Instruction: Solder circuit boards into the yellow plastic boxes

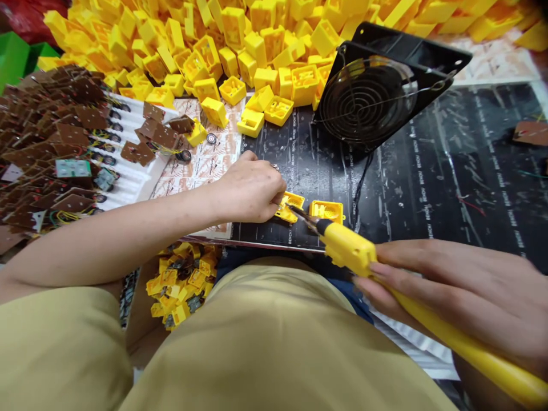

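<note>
left hand (250,188): fingers pinched on a small yellow plastic housing (290,206), pressing it down on the black mat (449,171) at the near bench edge
right hand (466,297): fingers wrapped round the yellow soldering iron (355,251), held slanted
iron tip (299,216): at the held housing, contact unclear
second housing (327,210): on mat, just right of the tip, open side up
fan (377,91): black, tilted, behind the work spot
housing pile (240,51): yellow, across bench back
circuit boards (55,142): brown, heaped far left
bin below bench (184,282): more yellow parts
</note>
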{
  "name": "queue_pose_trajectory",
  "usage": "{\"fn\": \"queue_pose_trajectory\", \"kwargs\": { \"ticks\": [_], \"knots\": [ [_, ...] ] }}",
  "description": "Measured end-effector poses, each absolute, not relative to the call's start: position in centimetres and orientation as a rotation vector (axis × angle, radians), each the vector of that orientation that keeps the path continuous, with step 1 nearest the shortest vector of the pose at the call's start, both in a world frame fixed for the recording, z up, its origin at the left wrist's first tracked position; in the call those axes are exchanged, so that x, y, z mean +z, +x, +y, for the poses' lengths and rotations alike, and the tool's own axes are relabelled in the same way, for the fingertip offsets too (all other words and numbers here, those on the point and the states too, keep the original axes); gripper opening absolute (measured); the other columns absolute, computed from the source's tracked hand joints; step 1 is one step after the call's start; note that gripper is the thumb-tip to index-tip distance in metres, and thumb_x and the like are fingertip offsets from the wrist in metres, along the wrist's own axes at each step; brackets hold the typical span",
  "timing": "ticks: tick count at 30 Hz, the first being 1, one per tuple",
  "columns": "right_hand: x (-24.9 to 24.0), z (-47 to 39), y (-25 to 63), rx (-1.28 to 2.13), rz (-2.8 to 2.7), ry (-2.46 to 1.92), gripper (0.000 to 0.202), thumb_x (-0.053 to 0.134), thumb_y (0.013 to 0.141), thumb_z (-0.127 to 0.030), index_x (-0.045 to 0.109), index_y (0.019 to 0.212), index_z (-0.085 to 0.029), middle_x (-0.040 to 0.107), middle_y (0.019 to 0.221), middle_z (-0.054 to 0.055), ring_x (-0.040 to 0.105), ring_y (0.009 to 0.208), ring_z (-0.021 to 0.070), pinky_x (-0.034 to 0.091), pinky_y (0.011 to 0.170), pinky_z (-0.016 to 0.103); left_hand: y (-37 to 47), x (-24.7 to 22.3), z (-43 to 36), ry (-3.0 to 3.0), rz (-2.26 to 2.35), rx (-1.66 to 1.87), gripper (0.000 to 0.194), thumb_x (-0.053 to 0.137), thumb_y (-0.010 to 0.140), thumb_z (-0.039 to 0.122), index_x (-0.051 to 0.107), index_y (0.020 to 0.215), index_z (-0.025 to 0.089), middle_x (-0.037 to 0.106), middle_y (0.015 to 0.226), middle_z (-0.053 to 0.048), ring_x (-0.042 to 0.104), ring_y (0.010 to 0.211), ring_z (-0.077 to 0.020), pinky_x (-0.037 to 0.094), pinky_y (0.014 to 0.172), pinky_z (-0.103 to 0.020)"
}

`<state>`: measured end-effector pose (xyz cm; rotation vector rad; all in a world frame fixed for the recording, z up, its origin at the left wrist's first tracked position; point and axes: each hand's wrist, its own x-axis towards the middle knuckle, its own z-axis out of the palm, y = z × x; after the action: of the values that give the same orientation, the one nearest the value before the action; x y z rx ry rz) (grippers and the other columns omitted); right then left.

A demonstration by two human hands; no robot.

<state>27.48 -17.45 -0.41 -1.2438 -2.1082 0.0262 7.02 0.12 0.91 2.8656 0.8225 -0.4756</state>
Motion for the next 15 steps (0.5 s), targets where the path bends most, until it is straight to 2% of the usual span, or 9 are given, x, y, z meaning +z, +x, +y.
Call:
{"fn": "queue_pose_trajectory", "kwargs": {
  "ticks": [3,7,11,15],
  "knots": [
    [-0.2,-17.5,28.3,0.023,-2.156,-1.178,0.021,0.078,0.083,-0.015,0.064,0.098,-0.017,0.072,0.084,0.003,0.069,0.078,0.0096,0.06,0.074,0.021,7.1,1.0,0.2,2.871,0.823,-0.515,0.018,0.057,0.081,0.023,0.074,0.075,0.02,0.071,0.076,-0.003,0.066,0.087,-0.0222,0.041,0.087,-0.038],
    [-0.5,-17.6,28.3,0.025,-2.154,-1.195,0.009,0.068,0.094,-0.021,0.062,0.1,-0.02,0.072,0.086,0.003,0.068,0.079,0.0088,0.059,0.075,0.021,7.3,1.2,0.1,2.86,0.837,-0.561,0.018,0.057,0.081,0.024,0.075,0.078,0.021,0.072,0.078,-0.003,0.066,0.088,-0.0234,0.042,0.087,-0.039],
    [-1.3,-17.6,28.6,0.044,-2.105,-1.222,0.005,0.061,0.098,-0.025,0.061,0.1,-0.02,0.071,0.085,0.003,0.069,0.079,0.0088,0.057,0.076,0.021,7.0,1.3,-0.1,2.9,0.82,-0.534,0.02,0.056,0.084,0.024,0.076,0.08,0.021,0.074,0.081,-0.005,0.067,0.092,-0.0252,0.042,0.087,-0.04],
    [-1.7,-17.4,29.1,0.019,-2.123,-1.33,0.017,0.059,0.1,-0.036,0.06,0.111,-0.024,0.074,0.09,0.002,0.071,0.074,0.0098,0.055,0.061,0.018,5.9,1.2,0.5,2.858,0.807,-0.431,0.017,0.061,0.086,0.026,0.077,0.081,0.024,0.076,0.083,-0.002,0.067,0.089,-0.0222,0.043,0.086,-0.036]
  ]
}}
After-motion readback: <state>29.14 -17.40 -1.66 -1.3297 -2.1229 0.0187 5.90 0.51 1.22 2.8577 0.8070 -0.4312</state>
